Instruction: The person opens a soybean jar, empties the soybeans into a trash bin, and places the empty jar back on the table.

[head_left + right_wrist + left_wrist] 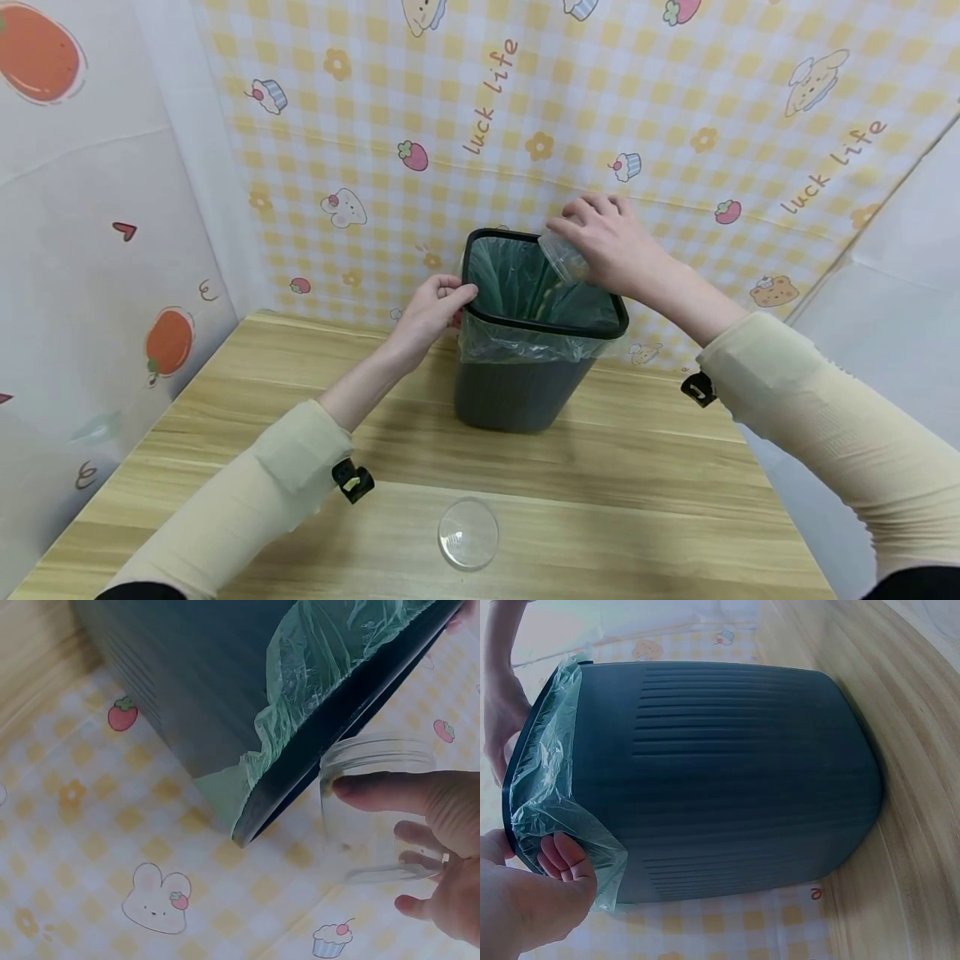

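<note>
My right hand (611, 246) grips a clear screw-neck jar (561, 257), tipped with its mouth over the inside of a dark grey trash bin (510, 392). In the right wrist view the thumb lies along the jar's near side, the other fingers behind it, and a small bit clings inside near the neck. Pale bits show below the jar against the green bin liner (498, 267), which is folded over the black rim (540, 323). At the bin's left corner, my left hand (435, 312) pinches the rim and liner, thumb on top and fingers curled outside.
A round clear lid (468, 534) lies on the wood-grain table (637, 533) near the front. Behind the bin hangs a yellow checked cloth (360, 108) with cartoon prints; a white printed cloth (90, 217) hangs at the left.
</note>
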### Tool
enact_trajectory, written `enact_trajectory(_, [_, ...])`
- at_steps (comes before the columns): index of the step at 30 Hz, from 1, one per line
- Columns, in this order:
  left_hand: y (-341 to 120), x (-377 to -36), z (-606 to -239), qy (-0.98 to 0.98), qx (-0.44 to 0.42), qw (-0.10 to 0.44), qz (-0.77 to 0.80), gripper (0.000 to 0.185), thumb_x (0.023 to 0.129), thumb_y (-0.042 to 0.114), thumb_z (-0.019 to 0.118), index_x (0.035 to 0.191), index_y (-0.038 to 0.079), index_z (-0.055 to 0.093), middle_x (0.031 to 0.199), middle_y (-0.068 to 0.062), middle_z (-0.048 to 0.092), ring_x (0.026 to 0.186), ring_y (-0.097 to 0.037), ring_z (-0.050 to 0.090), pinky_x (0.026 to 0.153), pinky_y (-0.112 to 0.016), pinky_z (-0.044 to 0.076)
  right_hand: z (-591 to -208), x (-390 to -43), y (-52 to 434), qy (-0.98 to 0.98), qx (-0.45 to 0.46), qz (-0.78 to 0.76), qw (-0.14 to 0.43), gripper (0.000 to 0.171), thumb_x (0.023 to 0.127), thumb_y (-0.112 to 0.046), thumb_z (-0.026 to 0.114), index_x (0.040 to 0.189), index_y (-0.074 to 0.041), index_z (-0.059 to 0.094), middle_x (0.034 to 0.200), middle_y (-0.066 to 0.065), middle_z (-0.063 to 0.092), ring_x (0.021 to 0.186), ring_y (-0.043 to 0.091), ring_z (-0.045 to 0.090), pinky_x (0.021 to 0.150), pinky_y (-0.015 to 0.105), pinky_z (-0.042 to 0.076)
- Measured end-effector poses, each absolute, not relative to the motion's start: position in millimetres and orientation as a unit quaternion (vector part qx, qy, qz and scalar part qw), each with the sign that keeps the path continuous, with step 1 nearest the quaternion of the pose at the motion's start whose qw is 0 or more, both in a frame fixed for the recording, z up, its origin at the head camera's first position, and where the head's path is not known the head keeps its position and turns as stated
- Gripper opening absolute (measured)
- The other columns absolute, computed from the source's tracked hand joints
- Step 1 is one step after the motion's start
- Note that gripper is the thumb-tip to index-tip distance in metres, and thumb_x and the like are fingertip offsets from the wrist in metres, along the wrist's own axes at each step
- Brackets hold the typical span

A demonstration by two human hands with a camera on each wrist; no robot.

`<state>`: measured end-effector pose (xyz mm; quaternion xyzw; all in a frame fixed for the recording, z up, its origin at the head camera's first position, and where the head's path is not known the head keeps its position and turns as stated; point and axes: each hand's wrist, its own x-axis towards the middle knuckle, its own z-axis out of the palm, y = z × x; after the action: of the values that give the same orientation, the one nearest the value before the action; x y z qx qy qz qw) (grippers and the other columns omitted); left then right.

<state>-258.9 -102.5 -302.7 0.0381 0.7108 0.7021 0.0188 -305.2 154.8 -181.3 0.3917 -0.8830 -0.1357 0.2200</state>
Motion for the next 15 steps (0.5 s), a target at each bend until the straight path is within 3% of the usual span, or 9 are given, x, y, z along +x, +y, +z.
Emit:
enact_trajectory(5, [-102.8,-258.7,-302.3,0.712,0.04,0.019,0.701,0.043,0.1,0.029,0.06,0.132,0.003,0.048,0.087,0.002,0.056,0.078,-0.014,0.055,0.082,-0.029,0.052,-182.0,-303.9,153.8,-0.862,0.415,-0.153,0.247,0.053,0.084,0.01,0.069,0.134,-0.008,0.064,0.13,0.021,0.062,0.13,0.045,0.048,0.1,0.064,0.039])
enact_trajectory(9, [-102.8,-259.5,-302.5,0.711,0.041,0.019,0.702,0.043,0.1,0.029,0.06,0.131,0.002,0.047,0.087,0.002,0.056,0.079,-0.014,0.054,0.088,-0.035,0.052,-182.4,-304.4,153.1,-0.849,0.428,-0.176,0.253,0.05,0.089,0.013,0.062,0.133,-0.011,0.064,0.133,0.021,0.061,0.133,0.044,0.046,0.102,0.067,0.038])
enact_trajectory(15, [-102.8,-259.4,-301.9,0.711,0.038,0.02,0.702,0.042,0.1,0.029,0.06,0.13,0.003,0.047,0.086,0.002,0.057,0.079,-0.014,0.054,0.088,-0.036,0.052,-183.1,-305.3,151.9,-0.832,0.44,-0.227,0.25,0.055,0.089,0.013,0.065,0.138,-0.013,0.062,0.14,0.019,0.057,0.14,0.043,0.041,0.109,0.069,0.035])
